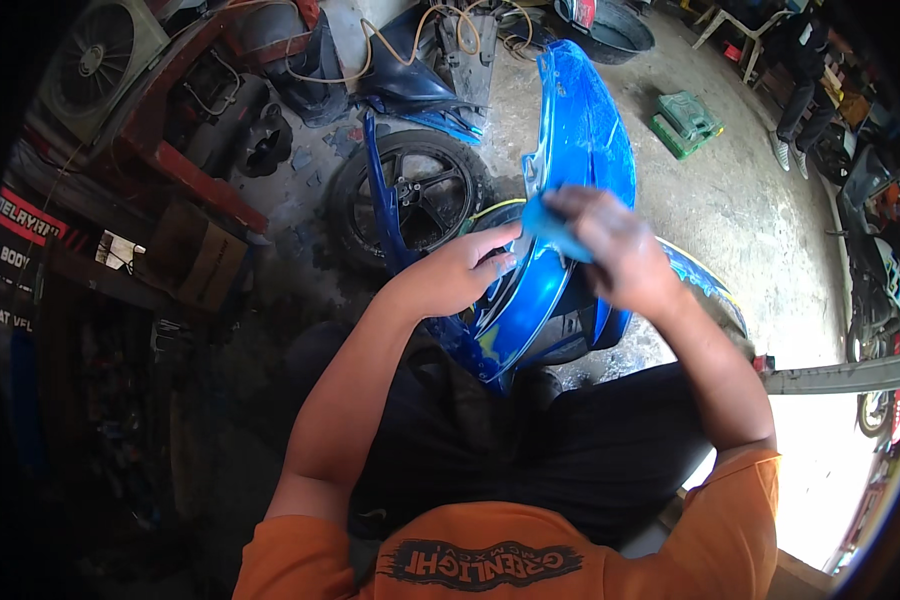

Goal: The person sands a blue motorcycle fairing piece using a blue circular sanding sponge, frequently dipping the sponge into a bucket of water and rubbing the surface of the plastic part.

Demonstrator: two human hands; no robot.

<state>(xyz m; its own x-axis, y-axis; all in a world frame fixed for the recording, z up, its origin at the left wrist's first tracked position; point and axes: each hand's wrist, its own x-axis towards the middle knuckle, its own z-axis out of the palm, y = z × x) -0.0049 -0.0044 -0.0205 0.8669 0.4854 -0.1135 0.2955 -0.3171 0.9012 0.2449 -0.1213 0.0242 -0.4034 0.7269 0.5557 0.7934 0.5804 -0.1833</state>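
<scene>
A large glossy blue body panel (580, 115), with whitish scuffed patches, stands between my knees, with a curved lower section running toward me. My left hand (475, 265) grips its left edge near the middle. My right hand (615, 245) is closed on a light blue pad (552, 228), held against the panel's surface to the right of my left hand; the fingers are slightly blurred.
Behind lie a black wheel (415, 190), dark panels (405, 75), a hose (370, 30), a black basin (615, 35) and a green case (685, 125). A red frame (145, 160) and cardboard box (215, 260) are left; a person (800, 110) stands at back right.
</scene>
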